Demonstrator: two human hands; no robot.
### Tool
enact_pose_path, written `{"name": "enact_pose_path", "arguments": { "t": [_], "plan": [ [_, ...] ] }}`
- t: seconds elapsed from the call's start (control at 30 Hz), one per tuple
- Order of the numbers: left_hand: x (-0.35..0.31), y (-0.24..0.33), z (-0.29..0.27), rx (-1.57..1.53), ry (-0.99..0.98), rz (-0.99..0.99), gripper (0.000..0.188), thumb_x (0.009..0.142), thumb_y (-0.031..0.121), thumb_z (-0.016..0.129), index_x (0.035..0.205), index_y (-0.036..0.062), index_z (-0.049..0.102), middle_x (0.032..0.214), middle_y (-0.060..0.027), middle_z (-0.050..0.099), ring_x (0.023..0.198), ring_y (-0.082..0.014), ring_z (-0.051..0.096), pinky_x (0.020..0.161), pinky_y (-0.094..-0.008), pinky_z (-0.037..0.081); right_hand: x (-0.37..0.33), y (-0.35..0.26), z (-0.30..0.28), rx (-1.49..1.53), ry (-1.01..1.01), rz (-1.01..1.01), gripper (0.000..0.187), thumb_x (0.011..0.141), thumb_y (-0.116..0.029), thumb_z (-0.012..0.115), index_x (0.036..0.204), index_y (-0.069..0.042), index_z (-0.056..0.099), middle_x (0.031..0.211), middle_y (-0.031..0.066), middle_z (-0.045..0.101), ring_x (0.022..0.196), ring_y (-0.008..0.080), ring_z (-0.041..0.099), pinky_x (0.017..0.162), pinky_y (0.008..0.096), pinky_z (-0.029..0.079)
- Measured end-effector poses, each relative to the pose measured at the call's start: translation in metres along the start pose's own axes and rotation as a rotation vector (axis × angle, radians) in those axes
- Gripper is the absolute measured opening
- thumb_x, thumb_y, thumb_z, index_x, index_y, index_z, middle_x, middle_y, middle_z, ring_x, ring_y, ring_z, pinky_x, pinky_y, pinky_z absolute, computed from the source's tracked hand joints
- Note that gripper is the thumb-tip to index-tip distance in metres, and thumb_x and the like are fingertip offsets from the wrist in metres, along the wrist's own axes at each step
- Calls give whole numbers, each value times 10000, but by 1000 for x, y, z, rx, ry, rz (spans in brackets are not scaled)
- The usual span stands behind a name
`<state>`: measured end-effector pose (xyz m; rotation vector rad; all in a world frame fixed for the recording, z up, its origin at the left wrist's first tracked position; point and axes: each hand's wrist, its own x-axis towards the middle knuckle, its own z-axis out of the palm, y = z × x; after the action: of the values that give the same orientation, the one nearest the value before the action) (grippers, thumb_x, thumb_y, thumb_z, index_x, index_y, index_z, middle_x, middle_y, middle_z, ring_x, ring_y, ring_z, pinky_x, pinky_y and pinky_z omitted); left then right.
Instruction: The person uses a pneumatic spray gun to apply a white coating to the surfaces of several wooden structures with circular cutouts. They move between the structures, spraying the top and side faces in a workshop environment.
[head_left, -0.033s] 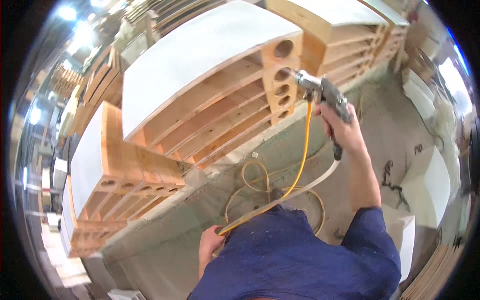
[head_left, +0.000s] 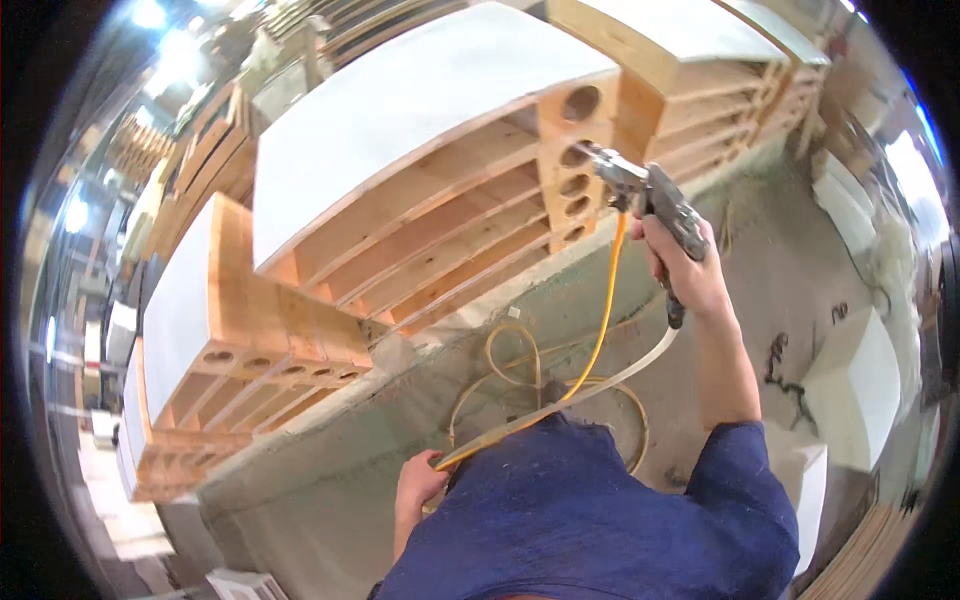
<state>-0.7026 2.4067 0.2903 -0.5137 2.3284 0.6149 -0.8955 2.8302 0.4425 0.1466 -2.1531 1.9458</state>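
My right hand (head_left: pixel 690 265) grips a spray gun (head_left: pixel 655 195) with a silver front and a dark handle. Its nozzle points left at the round holes in the end board (head_left: pixel 553 160) of a large stack of curved wooden pieces (head_left: pixel 440 215) with a white top sheet. A faint pale streak shows at the nozzle. From the gun hang a yellow hose (head_left: pixel 608 310) and a thicker pale hose (head_left: pixel 625 372). Both run down across my front to my left hand (head_left: pixel 420 482), which is closed around them at my left side; some of its fingers are hidden.
Similar white-topped wooden stacks stand at the left (head_left: pixel 265 300) and far right (head_left: pixel 700 75). Loops of hose (head_left: pixel 645 440) lie on the concrete floor (head_left: pixel 340 490) ahead of me. White angular blocks (head_left: pixel 855 385) and dark cord (head_left: pixel 778 360) lie at the right.
The stacks sit slightly lower and farther right in the picture. My hands and the spray gun hold nearly the same place.
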Motion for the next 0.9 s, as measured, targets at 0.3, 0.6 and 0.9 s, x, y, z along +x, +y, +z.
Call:
{"name": "enact_pose_path", "arguments": {
  "t": [0.3, 0.6, 0.9],
  "plan": [
    [1, -64, -18, -101, 99, -50, 409, 726, 315, 739, 1081, 118, 696, 1009, -188, 688, 982, -328, 654, 841, -401, 507, 43, -34, 110, -16, -85, 22, 253, 914, -296, 630, 832, -57, 637, 600, -25, 524, 460, 50, 456, 412, 228, 348],
    [-3, -195, -52, -338, 53, -104, 415, 728, 278, 729, 1100, 97, 690, 976, -200, 692, 926, -320, 677, 808, -383, 516, 9, -67, 287, -197, -207, -79, 247, 900, -272, 630, 826, -37, 621, 545, -39, 501, 444, 57, 460, 403, 233, 366],
    [14, -303, -71, -298, -11, -80, 399, 755, 294, 752, 1090, 85, 692, 928, -187, 701, 872, -316, 686, 764, -374, 516, -43, -81, 254, -76, 367, 153, 253, 928, -341, 610, 888, -91, 622, 750, -10, 574, 457, 50, 453, 411, 228, 361]
  ]
}}
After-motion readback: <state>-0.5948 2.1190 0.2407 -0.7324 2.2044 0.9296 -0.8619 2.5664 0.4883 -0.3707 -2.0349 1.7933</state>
